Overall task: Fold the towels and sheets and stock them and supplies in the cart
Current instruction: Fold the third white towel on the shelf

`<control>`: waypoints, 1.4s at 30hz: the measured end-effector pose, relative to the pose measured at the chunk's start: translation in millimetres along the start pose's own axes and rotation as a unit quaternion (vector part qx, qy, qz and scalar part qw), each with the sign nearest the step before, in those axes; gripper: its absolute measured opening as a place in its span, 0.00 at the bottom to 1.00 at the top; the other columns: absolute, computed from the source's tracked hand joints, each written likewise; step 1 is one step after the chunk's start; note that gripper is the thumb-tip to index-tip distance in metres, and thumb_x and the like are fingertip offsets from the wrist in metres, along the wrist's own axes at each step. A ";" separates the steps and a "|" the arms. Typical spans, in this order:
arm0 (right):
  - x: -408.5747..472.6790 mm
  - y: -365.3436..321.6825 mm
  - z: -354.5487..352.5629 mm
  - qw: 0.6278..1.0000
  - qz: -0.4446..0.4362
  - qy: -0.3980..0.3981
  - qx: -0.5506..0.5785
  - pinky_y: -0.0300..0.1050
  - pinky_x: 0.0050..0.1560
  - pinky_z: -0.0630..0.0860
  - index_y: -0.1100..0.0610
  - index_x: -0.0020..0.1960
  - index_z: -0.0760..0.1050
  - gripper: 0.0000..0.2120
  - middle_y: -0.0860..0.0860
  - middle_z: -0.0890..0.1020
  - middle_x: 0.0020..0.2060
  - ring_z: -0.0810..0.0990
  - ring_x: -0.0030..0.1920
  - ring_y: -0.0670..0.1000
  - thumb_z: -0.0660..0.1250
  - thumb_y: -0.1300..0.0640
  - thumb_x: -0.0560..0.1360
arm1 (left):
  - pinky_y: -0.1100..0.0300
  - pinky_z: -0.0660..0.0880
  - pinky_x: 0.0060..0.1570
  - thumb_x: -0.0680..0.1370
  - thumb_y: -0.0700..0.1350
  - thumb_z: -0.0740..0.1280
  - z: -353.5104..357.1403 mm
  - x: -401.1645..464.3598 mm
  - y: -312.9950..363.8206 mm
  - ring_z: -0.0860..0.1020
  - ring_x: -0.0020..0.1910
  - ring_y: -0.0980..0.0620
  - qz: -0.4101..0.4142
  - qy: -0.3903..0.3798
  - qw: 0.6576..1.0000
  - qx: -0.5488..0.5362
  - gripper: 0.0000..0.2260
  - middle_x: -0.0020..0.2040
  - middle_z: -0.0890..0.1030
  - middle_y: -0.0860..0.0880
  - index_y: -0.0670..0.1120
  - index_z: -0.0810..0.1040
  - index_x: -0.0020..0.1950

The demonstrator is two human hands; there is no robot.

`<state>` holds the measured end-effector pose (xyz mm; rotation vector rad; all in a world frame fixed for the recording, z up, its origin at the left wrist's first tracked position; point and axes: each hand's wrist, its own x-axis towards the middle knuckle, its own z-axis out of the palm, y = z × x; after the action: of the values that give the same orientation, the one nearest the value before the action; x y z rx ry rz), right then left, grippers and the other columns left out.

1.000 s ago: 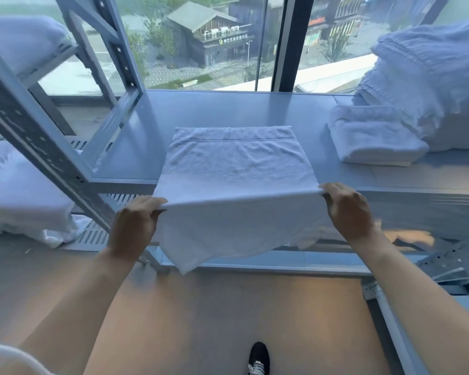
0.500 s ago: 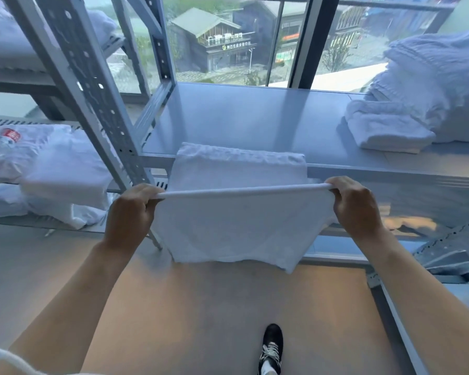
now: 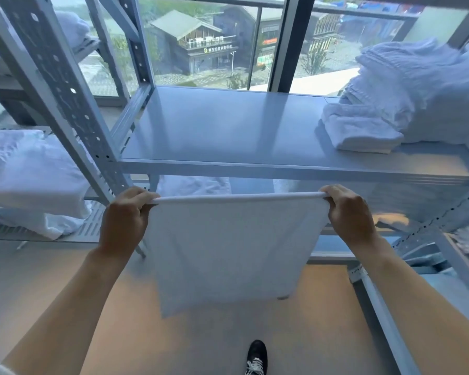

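Shelf (image 3: 228, 136): grey metal, bare in the middle.
Folded towel (image 3: 360, 133): on the shelf's right end, against a heap of linen (image 3: 417, 90).
Post (image 3: 65, 98): perforated, at the shelf's left front corner.
Writing: building sign beyond the shelf, unreadable.
Towel (image 3: 228, 247): hangs doubled below the shelf's front edge, clear of it.
Left hand (image 3: 125, 220): fingers curled round the fold's left end.
Right hand (image 3: 349, 212): gripping the right end, knuckles up.
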<state>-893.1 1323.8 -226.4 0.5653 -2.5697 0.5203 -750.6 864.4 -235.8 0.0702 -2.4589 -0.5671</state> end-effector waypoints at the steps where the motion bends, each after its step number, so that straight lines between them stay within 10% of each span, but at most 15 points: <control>1: 2.7 7.6 1.8 1.000 0.004 0.001 -0.001 0.53 0.44 0.80 0.61 0.53 0.82 0.12 0.56 0.86 0.46 0.84 0.46 0.63 0.68 0.72 0.73 | 0.49 0.80 0.43 0.76 0.33 0.74 9.0 4.9 2.6 0.82 0.45 0.39 -0.003 0.000 1.000 -0.001 0.07 0.46 0.84 0.45 0.41 0.87 0.52; 27: 149.1 152.6 84.9 0.999 0.022 -0.002 0.028 0.54 0.44 0.78 0.60 0.54 0.81 0.14 0.58 0.84 0.46 0.82 0.46 0.64 0.65 0.73 0.74 | 0.45 0.77 0.46 0.67 0.21 0.63 159.5 151.6 23.3 0.78 0.46 0.36 -0.028 0.014 0.996 0.082 0.22 0.46 0.81 0.42 0.40 0.83 0.53; 42: 252.9 148.9 186.6 0.992 0.078 -0.031 -0.090 0.56 0.47 0.69 0.60 0.49 0.77 0.05 0.58 0.78 0.45 0.77 0.47 0.64 0.66 0.66 0.75 | 0.44 0.73 0.47 0.73 0.34 0.59 243.3 262.4 -65.0 0.75 0.48 0.36 -0.022 -0.044 0.996 0.071 0.15 0.48 0.79 0.41 0.42 0.80 0.55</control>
<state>-1233.1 1291.2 -291.8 0.3246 -2.6998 0.3214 -1109.4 851.1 -293.9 0.1588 -2.5865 -0.4211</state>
